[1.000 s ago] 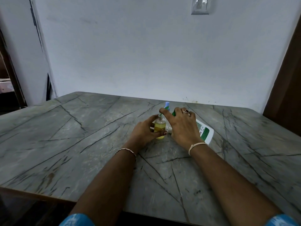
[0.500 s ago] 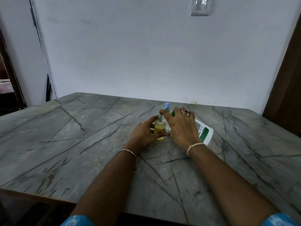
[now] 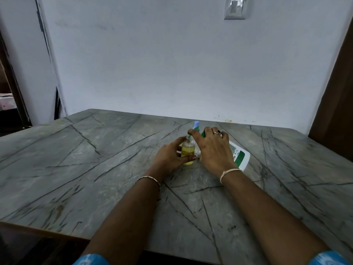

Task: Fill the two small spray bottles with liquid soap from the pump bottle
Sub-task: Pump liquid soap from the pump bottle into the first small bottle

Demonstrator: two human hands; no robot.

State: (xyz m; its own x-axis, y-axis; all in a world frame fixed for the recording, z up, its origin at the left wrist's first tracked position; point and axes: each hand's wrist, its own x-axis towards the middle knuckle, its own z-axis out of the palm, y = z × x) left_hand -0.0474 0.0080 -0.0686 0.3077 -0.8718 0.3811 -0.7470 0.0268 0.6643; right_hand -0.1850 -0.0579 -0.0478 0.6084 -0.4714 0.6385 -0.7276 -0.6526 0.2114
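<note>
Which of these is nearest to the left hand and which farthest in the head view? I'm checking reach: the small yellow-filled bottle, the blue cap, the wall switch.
1. Small yellow-filled bottle: upright on the table, held in the left hand.
2. Blue cap: just behind that bottle, farther up the table.
3. Wall switch: high on the back wall, off to the right.

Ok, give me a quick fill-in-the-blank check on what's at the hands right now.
1. The small spray bottle held by the left hand contains ___ liquid.
2. The pump bottle under the right hand has a white and ___ label.
3. Behind the hands, the cap that shows is ___.
4. The ring sits on the ___ hand.

Missing words: yellow; green; blue; right.
</note>
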